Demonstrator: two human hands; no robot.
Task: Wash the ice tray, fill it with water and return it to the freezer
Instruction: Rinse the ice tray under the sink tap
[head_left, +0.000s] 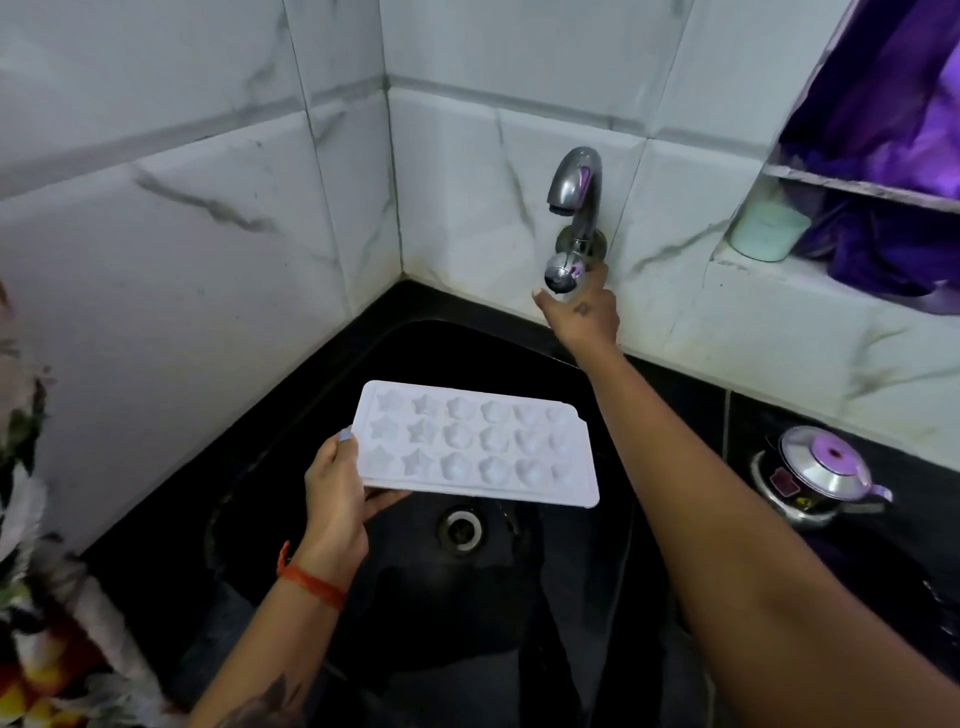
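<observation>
Reaching for the tap with the tray held over the basin

Holding the widest ground is the black sink (291, 525), set into the corner of the marble-patterned tiled wall (171, 218), with its round drain (460, 527) near the middle of the basin. Over it, above and just behind the drain, hangs the white ice tray (478, 441), cavities facing up and looking dry. Its long axis runs left to right across the view, tilted slightly so the right end sits nearer the viewer; the flat face is close to level.

The left hand (335, 493) grips the tray's left short end, thumb on top of the rim and fingers curled beneath. The right end is unsupported. The right hand (584, 312) is at the chrome tap (574, 187), fingers round or against the knob (561, 275) below the spout; how firmly they close on it I cannot tell.

Risks, by my reading: the spout sits behind and to the right of the tray, so a stream would likely miss it or strike its far right edge, splashing toward the kettle (818, 475) on the counter. A hard flow hitting the free end could also lever the tray down out of a one-ended grip. Opening the tap gently and sliding the tray under the spout would avoid both.
</observation>
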